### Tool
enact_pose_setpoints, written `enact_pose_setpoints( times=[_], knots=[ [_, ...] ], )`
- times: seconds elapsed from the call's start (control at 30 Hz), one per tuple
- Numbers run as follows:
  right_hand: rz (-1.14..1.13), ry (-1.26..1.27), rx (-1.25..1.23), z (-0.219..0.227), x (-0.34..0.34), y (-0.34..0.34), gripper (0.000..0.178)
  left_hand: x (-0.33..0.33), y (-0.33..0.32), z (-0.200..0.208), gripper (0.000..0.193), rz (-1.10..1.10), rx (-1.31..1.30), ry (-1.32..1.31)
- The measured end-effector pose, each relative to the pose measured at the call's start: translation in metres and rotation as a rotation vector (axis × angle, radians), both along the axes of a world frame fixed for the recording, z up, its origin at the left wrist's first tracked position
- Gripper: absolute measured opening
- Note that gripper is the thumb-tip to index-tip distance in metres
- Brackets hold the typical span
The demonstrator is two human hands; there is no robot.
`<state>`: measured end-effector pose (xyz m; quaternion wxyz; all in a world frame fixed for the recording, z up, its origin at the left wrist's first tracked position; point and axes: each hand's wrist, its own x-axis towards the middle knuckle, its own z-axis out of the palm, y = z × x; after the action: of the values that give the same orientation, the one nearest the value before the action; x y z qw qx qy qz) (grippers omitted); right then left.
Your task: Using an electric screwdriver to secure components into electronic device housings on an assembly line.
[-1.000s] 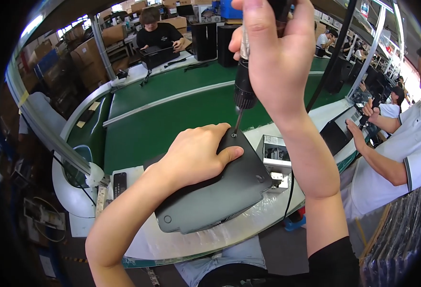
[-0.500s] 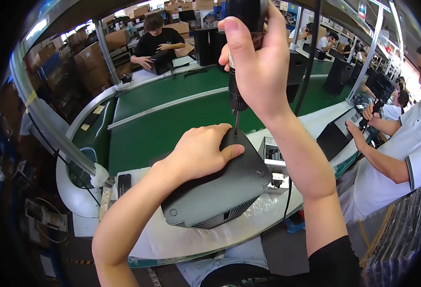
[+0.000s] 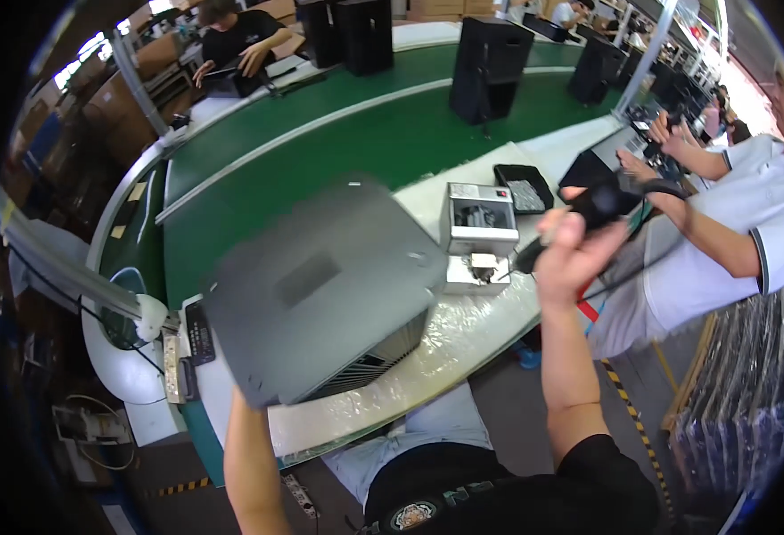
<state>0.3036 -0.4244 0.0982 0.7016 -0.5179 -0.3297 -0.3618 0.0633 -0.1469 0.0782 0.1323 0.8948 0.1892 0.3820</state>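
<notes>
right fingers (image 3: 566,234) hold black driver (image 3: 602,206); left fingers, hidden, likely under box (image 3: 365,259)

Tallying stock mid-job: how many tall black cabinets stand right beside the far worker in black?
2: the left cabinet, nearer the worker, and the right cabinet, next to it. Others may be hidden behind them.

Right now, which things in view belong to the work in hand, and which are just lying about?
In the work:
dark grey box, left forearm partly behind it
black power screwdriver, in the right hand
likely the small metal machine and black parts tray

Lying about, seemingly:
black remote-like device
white power strip
black cabinet on the green belt
</notes>
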Motion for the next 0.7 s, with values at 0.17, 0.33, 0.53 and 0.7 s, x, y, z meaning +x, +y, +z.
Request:
enact_pose_setpoints(
  times=[0.17, 0.33, 0.53, 0.7],
  knots=[
    [0.066, 0.053, -0.081, -0.067, 0.027, 0.005, 0.053, -0.033, -0.001, -0.004, 0.049, 0.034, 0.038, 0.05],
    [0.106, 0.105, -0.141, -0.084, 0.028, 0.01, 0.06, -0.043, -0.019, 0.043, 0.049, 0.101, -0.507, -0.163],
    [0.224, 0.216, -0.139, -0.034, -0.017, 0.001, 0.049, -0.004, 0.004, 0.063, 0.043, 0.066, -0.516, 0.273],
    [0.255, 0.06, -0.019, 0.048, -0.052, 0.024, 0.045, 0.042, 0.023, -0.024, 0.038, -0.303, -0.537, 0.377]
  ],
)
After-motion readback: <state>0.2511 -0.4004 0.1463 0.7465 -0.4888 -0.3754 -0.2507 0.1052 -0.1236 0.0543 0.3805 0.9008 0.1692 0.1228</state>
